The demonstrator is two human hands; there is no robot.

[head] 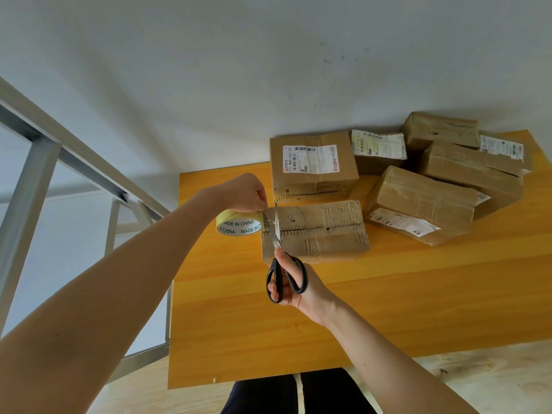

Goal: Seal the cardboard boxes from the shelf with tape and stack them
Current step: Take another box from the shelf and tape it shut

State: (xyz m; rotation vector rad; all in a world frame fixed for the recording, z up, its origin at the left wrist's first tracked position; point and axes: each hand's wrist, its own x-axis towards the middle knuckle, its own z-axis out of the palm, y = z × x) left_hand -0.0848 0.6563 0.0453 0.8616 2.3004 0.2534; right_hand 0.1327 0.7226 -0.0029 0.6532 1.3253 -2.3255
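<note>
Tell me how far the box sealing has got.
Done: the boxes at the right look taped, in a loose heap. In hand: the left hand holds the tape roll at the near box; the right hand holds scissors at the strip. Left: finishing this box, perhaps the box behind, then stacking.

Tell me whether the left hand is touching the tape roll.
Touching. The head view shows the left hand gripping the top of the tape roll, with no gap between them.

"MADE IN CHINA" on tape roll, "523 M88 055-05" on box label
</note>
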